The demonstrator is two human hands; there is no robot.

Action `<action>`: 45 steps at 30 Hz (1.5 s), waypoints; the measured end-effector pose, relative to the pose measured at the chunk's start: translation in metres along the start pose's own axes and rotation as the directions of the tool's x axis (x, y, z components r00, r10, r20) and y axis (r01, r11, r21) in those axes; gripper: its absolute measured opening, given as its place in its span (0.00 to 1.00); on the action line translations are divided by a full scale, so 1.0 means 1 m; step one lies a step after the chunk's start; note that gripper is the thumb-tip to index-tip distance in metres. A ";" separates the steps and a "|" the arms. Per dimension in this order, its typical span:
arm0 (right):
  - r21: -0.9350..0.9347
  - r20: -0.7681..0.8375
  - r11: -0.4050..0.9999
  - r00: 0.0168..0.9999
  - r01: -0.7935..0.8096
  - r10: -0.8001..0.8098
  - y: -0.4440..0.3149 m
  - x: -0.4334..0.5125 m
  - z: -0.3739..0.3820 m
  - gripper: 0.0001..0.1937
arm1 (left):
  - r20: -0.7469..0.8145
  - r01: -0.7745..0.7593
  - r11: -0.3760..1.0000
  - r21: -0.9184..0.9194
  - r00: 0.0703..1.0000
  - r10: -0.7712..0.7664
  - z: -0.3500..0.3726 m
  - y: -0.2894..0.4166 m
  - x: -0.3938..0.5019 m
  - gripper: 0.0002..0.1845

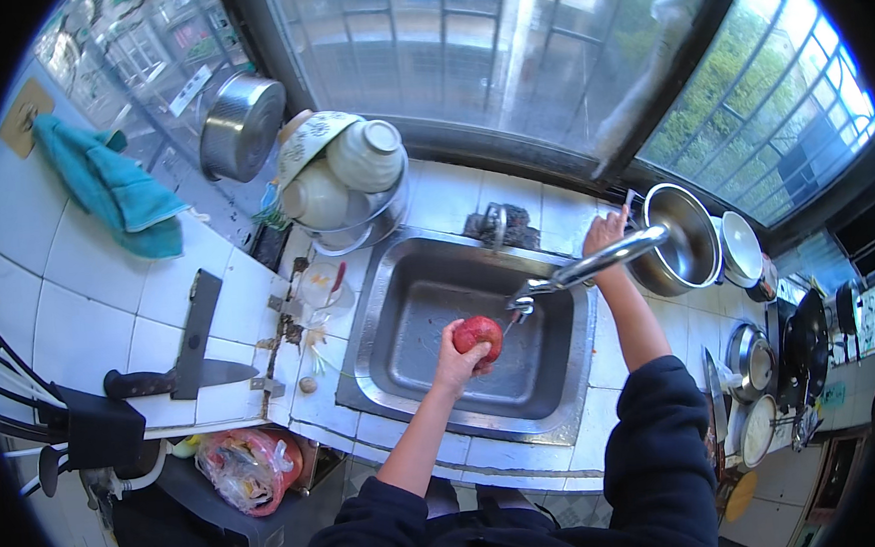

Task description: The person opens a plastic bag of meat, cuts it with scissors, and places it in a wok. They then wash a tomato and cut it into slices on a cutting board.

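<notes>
My left hand (pixel 455 359) holds a round red fruit (pixel 479 336), which looks like a pomegranate, above the stainless steel sink (pixel 439 303). The outlet of the chrome faucet (pixel 602 258) ends just right of the fruit. A thin streak below the outlet looks like water, though it is hard to make out. My right hand (pixel 605 233) is stretched out behind the faucet's spout, beside a steel pot (pixel 680 240). The spout crosses in front of the wrist. Whether the fingers grip the small lever-like piece (pixel 630 197) near them cannot be told.
Bowls (pixel 366 154) are stacked in a basin left behind the sink. A cleaver-shaped knife (pixel 222 372) hangs on a wall rack at left. Another knife (pixel 715 388) lies at right near a lidded pan (pixel 751 356). A clear cup (pixel 322 284) stands at the sink's left edge.
</notes>
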State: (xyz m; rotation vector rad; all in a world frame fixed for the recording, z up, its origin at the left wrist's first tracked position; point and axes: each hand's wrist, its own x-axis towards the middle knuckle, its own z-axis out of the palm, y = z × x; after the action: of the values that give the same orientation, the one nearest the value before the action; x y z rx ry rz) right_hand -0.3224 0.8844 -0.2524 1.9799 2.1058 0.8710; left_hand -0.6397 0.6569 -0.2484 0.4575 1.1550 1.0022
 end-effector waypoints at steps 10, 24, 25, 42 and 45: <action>0.611 0.467 0.698 0.541 0.375 -0.699 -0.137 -0.123 -0.233 0.12 | -0.104 -0.083 0.996 -0.035 0.991 0.079 -0.059 0.012 -0.031 0.39; 0.613 0.052 0.789 0.999 -0.040 0.010 -0.311 0.120 -0.327 0.53 | -0.075 -0.004 0.985 -0.172 0.997 -0.009 -0.105 0.040 -0.081 0.42; 0.620 0.066 0.783 0.998 -0.057 0.020 -0.313 0.120 -0.327 0.53 | -0.072 -0.004 0.985 -0.175 0.997 -0.008 -0.106 0.041 -0.082 0.42; 0.621 -0.190 0.782 0.958 -0.051 0.214 -0.286 0.136 -0.298 0.32 | -0.027 -0.021 0.989 -0.144 0.999 0.017 -0.098 0.044 -0.073 0.39; 0.649 -0.095 0.756 0.977 -0.083 0.189 -0.283 0.145 -0.289 0.27 | -0.048 -0.036 0.991 -0.130 0.998 0.030 -0.093 0.054 -0.070 0.38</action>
State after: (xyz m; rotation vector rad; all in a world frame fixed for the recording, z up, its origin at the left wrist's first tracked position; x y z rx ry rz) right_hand -0.7242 0.9358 -0.1070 2.4705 2.6386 0.3227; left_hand -0.7510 0.6085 -0.2055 0.3515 1.1184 1.1145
